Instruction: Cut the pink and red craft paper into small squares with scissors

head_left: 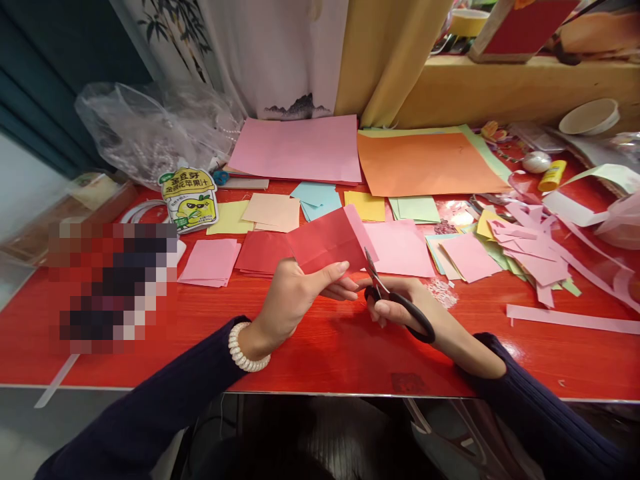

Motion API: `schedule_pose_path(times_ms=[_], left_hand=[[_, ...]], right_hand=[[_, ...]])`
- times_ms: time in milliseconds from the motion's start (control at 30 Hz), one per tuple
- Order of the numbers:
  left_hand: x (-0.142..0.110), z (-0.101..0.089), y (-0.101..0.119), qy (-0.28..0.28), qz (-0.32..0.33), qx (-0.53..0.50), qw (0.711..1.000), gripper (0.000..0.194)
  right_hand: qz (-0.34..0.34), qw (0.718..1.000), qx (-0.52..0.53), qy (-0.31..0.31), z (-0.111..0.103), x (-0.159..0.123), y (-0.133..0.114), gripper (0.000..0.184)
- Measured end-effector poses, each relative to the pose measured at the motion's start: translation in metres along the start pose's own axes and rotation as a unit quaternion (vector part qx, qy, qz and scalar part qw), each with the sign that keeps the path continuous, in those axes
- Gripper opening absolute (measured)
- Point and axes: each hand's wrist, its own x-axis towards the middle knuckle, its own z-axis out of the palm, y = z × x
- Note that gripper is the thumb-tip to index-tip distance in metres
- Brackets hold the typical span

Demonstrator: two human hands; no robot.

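Note:
My left hand [300,293] pinches a folded red paper sheet [327,247] by its lower edge and holds it tilted above the red table [325,347]. My right hand [400,310] grips black-handled scissors [395,300], fingers through the loops. The blades [373,270] point up and touch the paper's right edge. A white beaded bracelet [245,350] sits on my left wrist. Both sleeves are dark blue.
Small coloured paper squares lie behind my hands: pink [210,261], red [263,253], yellow [365,205], blue [317,200]. Large pink [300,148] and orange [425,163] sheets lie further back. Pink strips and scraps [535,253] pile at right. A drink pouch [190,199], plastic bag [145,133], glue stick [553,175].

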Motion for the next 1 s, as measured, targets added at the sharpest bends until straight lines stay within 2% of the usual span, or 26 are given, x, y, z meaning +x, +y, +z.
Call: schedule_pose_path(times_ms=[233, 467, 1000], left_hand=[[0.0008, 0.0008, 0.0005, 0.019, -0.005, 0.027, 0.999, 0.026], [0.0014, -0.0001, -0.0001, 0.008, 0.008, 0.01, 1.0, 0.026], [0.002, -0.0002, -0.0011, 0.013, 0.006, 0.015, 1.0, 0.027]], right_hand=[[0.001, 0.997, 0.068, 0.027, 0.0047, 0.0017, -0.0017, 0.041], [0.002, 0.994, 0.102, 0.041, 0.0078, 0.0031, -0.0015, 0.036], [-0.011, 0.993, 0.107, 0.045, 0.0105, 0.0031, 0.0026, 0.032]])
